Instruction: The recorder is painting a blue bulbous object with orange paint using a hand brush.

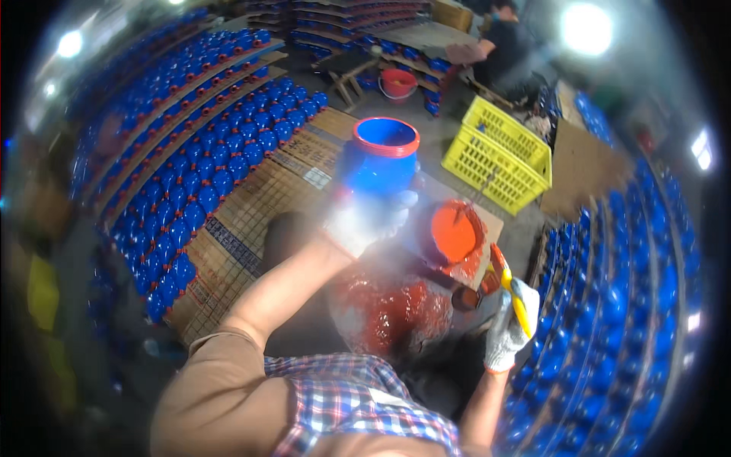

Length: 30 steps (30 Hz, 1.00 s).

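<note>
My left hand (365, 221), in a white knit glove, grips a glossy blue jar (381, 174) low on its body and holds it up. The jar's mouth points upward, and its rim is painted red-orange. To the right, my gloved right hand (512, 326) is closed around the yellow handle of a paintbrush (519, 305); its bristles are coated orange-red. Between the hands stands a round tub of orange-red paint (455, 232) on a piece of cardboard (491, 221). The brush tip is just right of the tub. Haze blurs the jar's lower part and some left fingers.
Rows of blue jars (221, 152) with red rims fill boards on the left; more jars (609, 327) are stacked at right. A yellow plastic crate (499, 164) stands beyond the tub, near a red bucket (397, 84). Red paint smears a round surface (388, 308) before me. A person (499, 42) is behind.
</note>
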{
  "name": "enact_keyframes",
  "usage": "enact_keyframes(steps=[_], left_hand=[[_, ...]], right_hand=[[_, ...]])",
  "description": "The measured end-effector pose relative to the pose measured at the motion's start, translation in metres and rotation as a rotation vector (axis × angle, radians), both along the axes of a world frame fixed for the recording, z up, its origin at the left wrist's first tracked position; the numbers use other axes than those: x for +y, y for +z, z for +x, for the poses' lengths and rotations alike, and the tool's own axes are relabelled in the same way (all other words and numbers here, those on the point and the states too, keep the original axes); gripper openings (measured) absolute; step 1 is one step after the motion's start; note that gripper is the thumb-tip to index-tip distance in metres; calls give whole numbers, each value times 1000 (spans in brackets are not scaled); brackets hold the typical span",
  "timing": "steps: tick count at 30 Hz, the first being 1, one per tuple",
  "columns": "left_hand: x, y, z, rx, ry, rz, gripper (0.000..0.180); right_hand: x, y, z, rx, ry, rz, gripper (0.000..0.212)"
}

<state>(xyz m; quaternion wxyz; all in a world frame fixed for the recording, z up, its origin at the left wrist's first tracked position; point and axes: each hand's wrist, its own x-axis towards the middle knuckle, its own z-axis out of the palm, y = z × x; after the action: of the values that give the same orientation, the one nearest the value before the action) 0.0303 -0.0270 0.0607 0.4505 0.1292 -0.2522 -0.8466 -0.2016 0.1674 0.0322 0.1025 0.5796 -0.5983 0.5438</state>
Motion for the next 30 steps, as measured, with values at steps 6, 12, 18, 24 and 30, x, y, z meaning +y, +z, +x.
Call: enact_keyframes(steps=[6, 12, 18, 24, 30], left_hand=[[-26, 5, 46, 573, -48, 177, 70], [-46, -15, 82, 666, -225, 275, 69], [-63, -54, 91, 783, -256, 295, 78], [-50, -90, 147, 423, 56, 142, 82], [-25, -135, 187, 96, 593, 277, 43]], right_hand=[[-29, 8, 7, 80, 98, 36, 28], [-57, 5, 10, 190, 94, 56, 34], [-59, 3, -2, 379, -90, 163, 32], [-70, -4, 11, 446, -13, 195, 36], [-83, -4, 9, 536, -66, 277, 27]])
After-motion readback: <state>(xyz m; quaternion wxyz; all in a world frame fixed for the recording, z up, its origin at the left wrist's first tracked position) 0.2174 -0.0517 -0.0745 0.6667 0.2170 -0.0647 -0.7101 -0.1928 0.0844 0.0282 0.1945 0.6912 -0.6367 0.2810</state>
